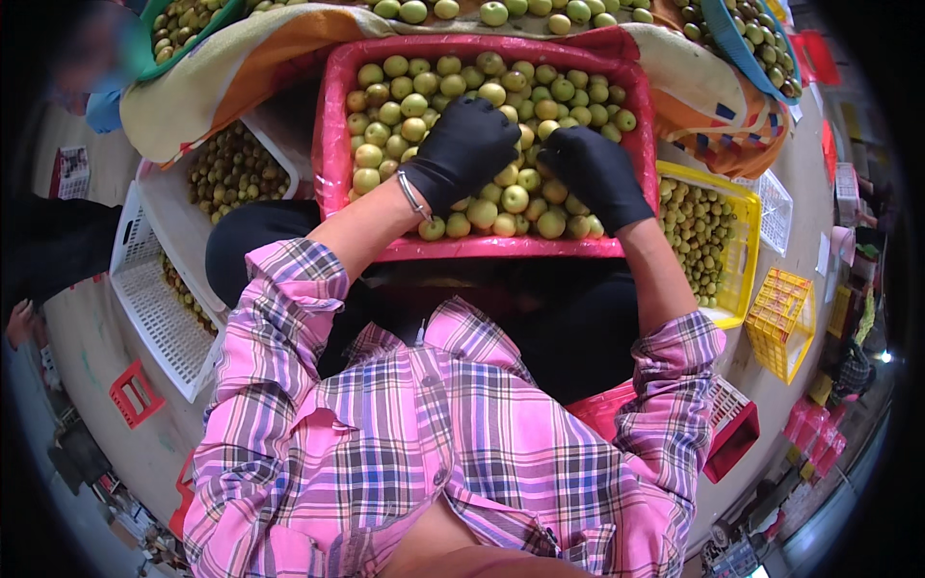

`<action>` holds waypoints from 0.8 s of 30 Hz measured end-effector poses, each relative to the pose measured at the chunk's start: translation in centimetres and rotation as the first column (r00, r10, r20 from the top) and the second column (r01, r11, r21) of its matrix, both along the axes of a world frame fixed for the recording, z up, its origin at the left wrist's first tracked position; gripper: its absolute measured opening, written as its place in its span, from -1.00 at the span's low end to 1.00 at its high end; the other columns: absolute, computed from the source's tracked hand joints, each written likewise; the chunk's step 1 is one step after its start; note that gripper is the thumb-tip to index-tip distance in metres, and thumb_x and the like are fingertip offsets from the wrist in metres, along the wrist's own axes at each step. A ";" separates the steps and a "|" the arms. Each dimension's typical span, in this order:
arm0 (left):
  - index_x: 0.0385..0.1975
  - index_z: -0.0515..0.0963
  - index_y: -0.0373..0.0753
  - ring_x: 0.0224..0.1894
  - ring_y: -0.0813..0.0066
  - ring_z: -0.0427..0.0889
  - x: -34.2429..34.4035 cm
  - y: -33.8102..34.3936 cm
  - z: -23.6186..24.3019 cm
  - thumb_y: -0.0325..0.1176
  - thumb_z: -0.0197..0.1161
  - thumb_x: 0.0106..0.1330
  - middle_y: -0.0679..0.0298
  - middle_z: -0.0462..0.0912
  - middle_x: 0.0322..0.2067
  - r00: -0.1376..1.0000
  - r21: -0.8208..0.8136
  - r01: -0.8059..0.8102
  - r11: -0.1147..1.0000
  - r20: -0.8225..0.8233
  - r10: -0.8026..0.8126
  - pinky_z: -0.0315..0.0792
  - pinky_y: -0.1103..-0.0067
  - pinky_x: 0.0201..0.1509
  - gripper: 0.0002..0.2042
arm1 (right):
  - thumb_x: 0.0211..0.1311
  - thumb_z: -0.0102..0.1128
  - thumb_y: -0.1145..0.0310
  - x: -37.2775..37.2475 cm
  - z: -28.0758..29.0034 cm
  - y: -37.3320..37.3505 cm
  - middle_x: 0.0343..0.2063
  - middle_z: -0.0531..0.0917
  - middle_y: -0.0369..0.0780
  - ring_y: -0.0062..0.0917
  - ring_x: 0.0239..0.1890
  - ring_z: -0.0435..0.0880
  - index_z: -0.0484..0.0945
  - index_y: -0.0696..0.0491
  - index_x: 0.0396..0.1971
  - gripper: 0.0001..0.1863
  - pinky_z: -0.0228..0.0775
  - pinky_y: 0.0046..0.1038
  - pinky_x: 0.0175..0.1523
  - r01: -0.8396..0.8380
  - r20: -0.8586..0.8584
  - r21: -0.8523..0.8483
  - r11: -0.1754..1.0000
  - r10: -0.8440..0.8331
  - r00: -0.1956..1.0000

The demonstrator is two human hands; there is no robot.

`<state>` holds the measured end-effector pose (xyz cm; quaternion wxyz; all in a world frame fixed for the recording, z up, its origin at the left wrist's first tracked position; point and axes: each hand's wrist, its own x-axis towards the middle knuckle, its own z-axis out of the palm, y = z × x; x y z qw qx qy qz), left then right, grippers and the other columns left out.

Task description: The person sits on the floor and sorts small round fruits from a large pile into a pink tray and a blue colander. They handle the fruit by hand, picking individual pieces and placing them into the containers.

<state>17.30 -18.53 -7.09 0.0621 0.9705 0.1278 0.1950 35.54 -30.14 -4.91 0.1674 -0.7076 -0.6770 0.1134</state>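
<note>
A crate lined with pink plastic (501,249) stands before me, full of round green jujubes (515,199), some tinged brown. Both my hands wear black gloves and are over the fruit. My left hand (464,149), with a metal bangle at the wrist, is curled closed near the crate's middle, knuckles up. To its right, my right hand (595,171) is bent inward with its fingers drawn together, low among the jujubes. Whatever either hand grips is hidden beneath the fingers.
Beyond the crate, a patterned cloth (718,96) carries more jujubes. A green basket (154,58) and a blue basket (742,48) flank it. White crates (145,279) stand left; a fruit-filled yellow crate (737,279) and another yellow crate (780,323) stand right.
</note>
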 end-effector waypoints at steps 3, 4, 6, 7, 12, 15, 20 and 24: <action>-0.55 0.59 -0.16 -0.35 0.22 0.59 0.9 -0.4 0.9 -0.22 0.37 0.01 0.24 0.57 -0.54 0.999 0.011 -0.031 0.999 -0.017 0.032 0.44 0.33 -0.22 -0.83 | 0.20 0.10 0.31 -1.0 -1.2 0.3 -0.51 0.59 -0.12 -0.20 -0.39 0.64 0.52 -0.02 -0.44 -0.91 0.44 -0.15 -0.37 -0.003 0.084 0.135 0.991 -0.008 0.996; -0.57 0.59 -0.16 -0.35 0.21 0.59 0.8 -0.3 0.9 -0.21 0.37 0.01 0.24 0.57 -0.55 0.998 0.001 -0.051 0.999 -0.041 0.051 0.44 0.33 -0.23 -0.82 | 0.20 0.09 0.32 -1.1 -1.1 0.4 -0.51 0.59 -0.12 -0.19 -0.40 0.64 0.51 -0.02 -0.44 -0.91 0.44 -0.15 -0.38 0.003 0.097 0.147 0.989 -0.017 0.995; -0.59 0.58 -0.16 -0.38 0.19 0.59 0.3 -0.4 0.9 -0.30 0.32 0.00 0.20 0.57 -0.56 0.999 -0.015 -0.039 0.999 -0.011 0.039 0.44 0.30 -0.29 -0.89 | 0.21 0.06 0.35 -1.3 -0.7 0.0 -0.51 0.58 -0.11 -0.18 -0.40 0.63 0.50 -0.01 -0.44 -0.92 0.44 -0.16 -0.39 0.009 0.124 0.177 0.984 -0.031 0.992; -0.59 0.58 -0.16 -0.38 0.19 0.58 -0.1 -0.7 1.2 -0.32 0.30 0.00 0.20 0.57 -0.55 0.999 -0.007 -0.048 0.999 -0.014 0.048 0.44 0.30 -0.30 -0.91 | 0.17 0.09 0.35 -1.4 -0.7 -0.3 -0.50 0.58 -0.13 -0.16 -0.41 0.62 0.52 0.00 -0.42 -0.93 0.46 -0.16 -0.38 -0.006 0.041 0.193 0.981 -0.002 0.999; -0.45 0.56 -0.21 -0.35 0.17 0.60 -1.8 -0.9 2.5 -0.35 0.26 0.04 0.19 0.58 -0.46 0.995 -0.066 -0.025 0.998 -0.097 0.019 0.44 0.29 -0.24 -0.88 | 0.13 0.17 0.34 -2.4 0.3 -1.1 -0.40 0.59 -0.14 -0.19 -0.29 0.62 0.56 0.01 -0.39 -0.91 0.48 -0.18 -0.28 -0.088 0.024 0.129 0.988 0.085 0.996; -0.35 0.52 -0.22 -0.30 0.16 0.61 -3.8 -1.3 6.0 -0.29 0.33 0.07 0.18 0.59 -0.40 0.990 -0.140 0.022 0.990 -0.134 -0.041 0.46 0.30 -0.20 -0.79 | 0.09 0.24 0.35 -2.2 2.7 -0.8 -0.35 0.61 -0.15 -0.21 -0.24 0.63 0.58 0.02 -0.32 -0.85 0.49 -0.19 -0.25 -0.079 -0.008 0.019 0.997 0.079 0.997; -0.32 0.52 -0.20 -0.30 0.15 0.63 -6.5 0.1 8.3 -0.33 0.33 0.08 0.20 0.61 -0.37 0.990 -0.186 -0.067 0.980 -0.134 0.043 0.49 0.31 -0.21 -0.80 | 0.09 0.31 0.35 1.1 6.5 5.9 -0.27 0.64 -0.13 -0.19 -0.19 0.65 0.58 0.02 -0.11 -0.68 0.50 -0.26 -0.12 0.014 -0.092 0.322 0.947 0.017 0.996; -0.30 0.51 -0.21 -0.28 0.18 0.61 -6.2 0.3 9.4 -0.36 0.30 0.10 0.20 0.60 -0.37 0.988 -0.170 -0.150 0.974 -0.066 0.140 0.49 0.32 -0.20 -0.80 | 0.12 0.25 0.25 2.6 7.2 15.2 -0.33 0.67 -0.13 -0.18 -0.25 0.67 0.57 -0.01 -0.17 -0.72 0.51 -0.22 -0.18 0.024 0.113 0.451 0.892 -0.084 0.990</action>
